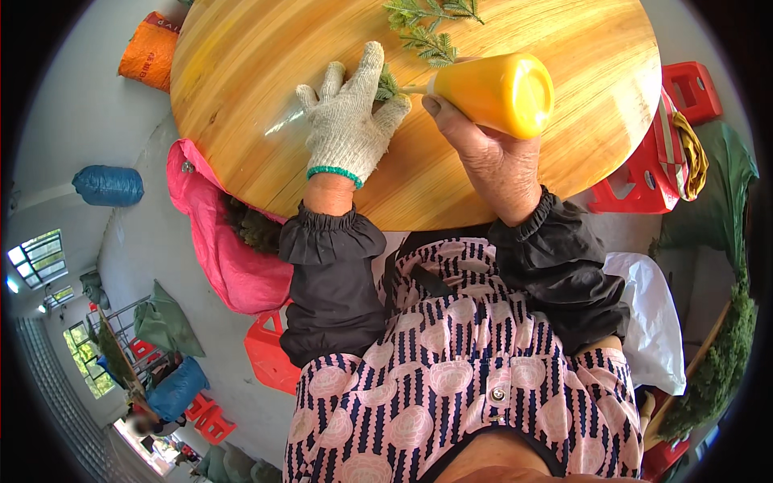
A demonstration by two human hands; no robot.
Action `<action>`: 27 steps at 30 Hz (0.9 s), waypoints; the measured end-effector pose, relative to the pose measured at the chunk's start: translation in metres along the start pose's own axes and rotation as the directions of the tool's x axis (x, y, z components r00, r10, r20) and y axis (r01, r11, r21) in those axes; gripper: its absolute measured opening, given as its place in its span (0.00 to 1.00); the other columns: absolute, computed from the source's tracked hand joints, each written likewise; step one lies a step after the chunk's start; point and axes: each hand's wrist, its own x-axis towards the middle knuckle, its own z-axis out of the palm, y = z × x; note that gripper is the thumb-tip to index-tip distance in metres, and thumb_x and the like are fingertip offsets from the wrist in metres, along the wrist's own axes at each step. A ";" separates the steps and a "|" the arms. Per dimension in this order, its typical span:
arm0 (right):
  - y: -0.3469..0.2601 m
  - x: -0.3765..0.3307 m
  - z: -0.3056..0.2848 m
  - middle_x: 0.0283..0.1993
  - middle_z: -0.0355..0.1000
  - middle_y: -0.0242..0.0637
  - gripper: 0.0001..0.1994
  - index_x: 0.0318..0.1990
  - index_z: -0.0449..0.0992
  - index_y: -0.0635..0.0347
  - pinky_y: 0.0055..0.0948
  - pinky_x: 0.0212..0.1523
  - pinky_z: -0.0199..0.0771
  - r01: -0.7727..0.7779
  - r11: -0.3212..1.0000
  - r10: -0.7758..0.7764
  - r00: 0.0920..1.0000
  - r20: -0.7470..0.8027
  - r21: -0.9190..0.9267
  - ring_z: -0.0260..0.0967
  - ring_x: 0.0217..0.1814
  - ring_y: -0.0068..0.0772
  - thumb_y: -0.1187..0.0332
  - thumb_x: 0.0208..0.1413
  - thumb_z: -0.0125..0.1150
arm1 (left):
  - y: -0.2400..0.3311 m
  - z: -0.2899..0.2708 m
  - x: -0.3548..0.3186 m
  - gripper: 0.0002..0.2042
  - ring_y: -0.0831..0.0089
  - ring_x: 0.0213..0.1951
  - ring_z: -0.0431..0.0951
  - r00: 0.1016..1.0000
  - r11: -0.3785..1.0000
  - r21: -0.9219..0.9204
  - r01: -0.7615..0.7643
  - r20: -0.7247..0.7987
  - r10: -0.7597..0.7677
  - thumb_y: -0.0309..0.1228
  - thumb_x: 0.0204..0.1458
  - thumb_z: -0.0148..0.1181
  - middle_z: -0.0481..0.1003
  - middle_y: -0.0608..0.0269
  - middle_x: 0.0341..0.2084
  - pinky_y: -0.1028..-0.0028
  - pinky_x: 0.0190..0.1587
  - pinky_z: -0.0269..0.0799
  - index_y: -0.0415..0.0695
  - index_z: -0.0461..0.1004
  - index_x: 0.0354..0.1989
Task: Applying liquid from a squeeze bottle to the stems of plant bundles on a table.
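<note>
My left hand (346, 121), in a white knit glove with a green cuff, lies on the round wooden table (266, 72) with its fingers spread. Between its index finger and thumb shows a small green sprig (387, 84), partly covered by the glove. My right hand (487, 149) is bare and wraps round a yellow squeeze bottle (515, 92), tipped on its side. The bottle's thin nozzle (413, 89) points left and reaches the sprig by my left thumb; whether anything comes out cannot be made out. Farther back lie more green needle sprigs (431, 44).
A pink sack (201, 225) hangs open at the table's left edge, with dark stuff inside. Red stools (640, 181) stand at right, another red stool (270, 350) at lower left. A white plastic bag (644, 314) is by my right side; orange (149, 52) and blue (109, 185) sacks lie left.
</note>
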 end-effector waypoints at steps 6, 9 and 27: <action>-0.004 -0.004 0.000 0.44 0.78 0.36 0.18 0.54 0.72 0.70 0.26 0.51 0.78 -0.024 1.000 0.024 1.000 -0.007 0.016 0.77 0.47 0.26 0.81 0.57 0.66 | 0.000 -0.007 -0.001 0.41 0.49 0.66 0.65 0.996 1.000 -0.015 0.004 0.088 -0.003 0.46 0.54 0.67 0.77 0.46 0.52 0.33 0.69 0.43 0.51 0.56 0.75; -0.004 -0.005 -0.003 0.44 0.78 0.36 0.18 0.54 0.72 0.70 0.26 0.51 0.78 -0.020 1.000 0.020 1.000 0.001 0.000 0.78 0.47 0.27 0.81 0.57 0.65 | -0.001 -0.007 -0.004 0.42 0.49 0.68 0.63 0.995 1.000 -0.006 0.005 0.096 -0.004 0.47 0.55 0.67 0.77 0.47 0.54 0.33 0.69 0.42 0.50 0.54 0.76; 0.004 -0.012 -0.004 0.45 0.78 0.34 0.17 0.52 0.74 0.69 0.25 0.50 0.77 -0.013 1.000 0.014 0.999 -0.047 0.019 0.77 0.47 0.25 0.81 0.55 0.68 | -0.001 -0.006 0.003 0.44 0.47 0.70 0.60 0.983 0.999 -0.030 -0.037 0.177 0.042 0.49 0.54 0.67 0.77 0.52 0.57 0.32 0.70 0.40 0.49 0.52 0.76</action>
